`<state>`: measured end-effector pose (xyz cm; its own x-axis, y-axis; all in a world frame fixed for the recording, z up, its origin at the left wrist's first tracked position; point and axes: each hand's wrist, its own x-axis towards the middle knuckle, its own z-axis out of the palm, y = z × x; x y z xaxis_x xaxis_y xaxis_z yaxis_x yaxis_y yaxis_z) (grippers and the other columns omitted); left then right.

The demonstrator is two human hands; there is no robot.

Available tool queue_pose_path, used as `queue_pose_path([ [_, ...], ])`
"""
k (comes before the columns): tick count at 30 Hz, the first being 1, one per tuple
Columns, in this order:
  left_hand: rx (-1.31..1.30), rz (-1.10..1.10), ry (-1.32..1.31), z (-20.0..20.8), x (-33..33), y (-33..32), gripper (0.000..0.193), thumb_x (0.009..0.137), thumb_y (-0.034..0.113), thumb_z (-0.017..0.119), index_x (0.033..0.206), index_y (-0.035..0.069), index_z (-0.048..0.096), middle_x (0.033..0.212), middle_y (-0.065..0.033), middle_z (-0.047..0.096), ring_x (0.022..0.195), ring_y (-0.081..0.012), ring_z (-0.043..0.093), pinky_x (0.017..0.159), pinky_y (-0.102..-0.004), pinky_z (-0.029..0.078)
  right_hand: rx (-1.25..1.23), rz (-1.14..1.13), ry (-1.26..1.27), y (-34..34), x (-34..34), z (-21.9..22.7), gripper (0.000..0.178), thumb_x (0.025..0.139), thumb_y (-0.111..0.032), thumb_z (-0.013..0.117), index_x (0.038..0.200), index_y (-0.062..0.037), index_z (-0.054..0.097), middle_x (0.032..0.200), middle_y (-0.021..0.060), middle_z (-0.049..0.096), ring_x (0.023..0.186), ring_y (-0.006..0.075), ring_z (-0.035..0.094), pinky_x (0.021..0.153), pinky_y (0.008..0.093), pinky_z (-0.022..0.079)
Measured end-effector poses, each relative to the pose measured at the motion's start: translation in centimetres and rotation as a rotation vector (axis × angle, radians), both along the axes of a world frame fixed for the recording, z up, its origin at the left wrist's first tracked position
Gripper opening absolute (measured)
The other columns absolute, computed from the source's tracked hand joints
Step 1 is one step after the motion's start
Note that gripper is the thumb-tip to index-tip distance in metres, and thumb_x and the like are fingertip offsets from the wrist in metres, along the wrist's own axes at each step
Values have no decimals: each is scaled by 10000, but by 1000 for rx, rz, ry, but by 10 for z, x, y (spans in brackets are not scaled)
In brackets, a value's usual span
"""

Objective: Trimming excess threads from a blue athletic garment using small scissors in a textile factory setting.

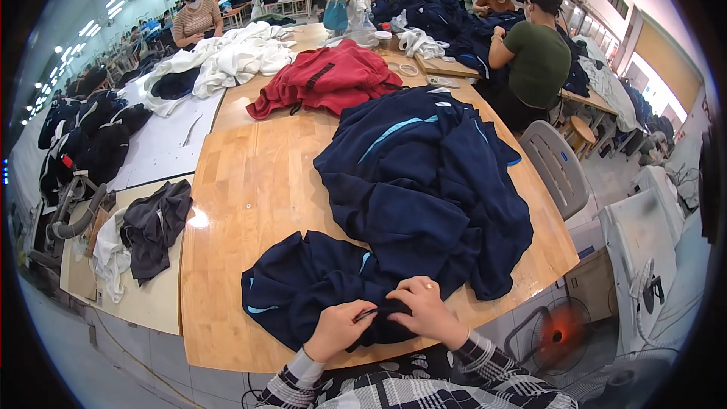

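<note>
A navy garment [303, 288] with light blue trim lies at the near edge of the wooden table [250, 182]. My left hand [337, 327] pinches its dark fabric together with a small thin tool. My right hand [425, 309], a ring on one finger, presses and grips the same garment right beside it. Just behind, a large pile of navy garments [424, 174] spreads over the table's right half.
A red garment pile [326, 79] and white garments [227, 60] lie farther back. Dark grey and white cloth [148, 231] sits on a lower side table at left. A person in a green shirt [534, 60] works at right near a grey chair [556, 167]. A fan [556, 333] stands below right.
</note>
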<state>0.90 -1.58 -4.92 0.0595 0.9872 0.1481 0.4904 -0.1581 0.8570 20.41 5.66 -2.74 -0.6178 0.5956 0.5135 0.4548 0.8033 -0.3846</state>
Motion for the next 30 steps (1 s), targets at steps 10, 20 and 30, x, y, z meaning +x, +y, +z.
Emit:
queue_pose_path([
  [10,631,-144,294,10,6,-3,267,613,74,702,880,77,697,789,-54,611,701,-225,628,567,-297,516,-2042,-37,1214,-55,3,-34,180,953,-129,532,1013,10,630,956,94,672,848,188,633,817,309,508],
  [20,490,-67,224,-20,-4,-11,237,703,130,723,925,52,693,944,-59,620,846,-228,610,657,-283,522,-1915,-177,1398,-38,-19,-64,132,927,-109,578,1029,-31,609,1032,89,665,940,193,633,873,357,504],
  [30,-181,174,-378,-46,14,-2,225,876,142,666,1019,-27,627,875,-107,660,751,-129,613,684,-252,479,-1626,-177,1248,-46,-16,-70,222,881,-41,625,1101,-61,606,1067,31,656,974,129,612,821,286,491],
])
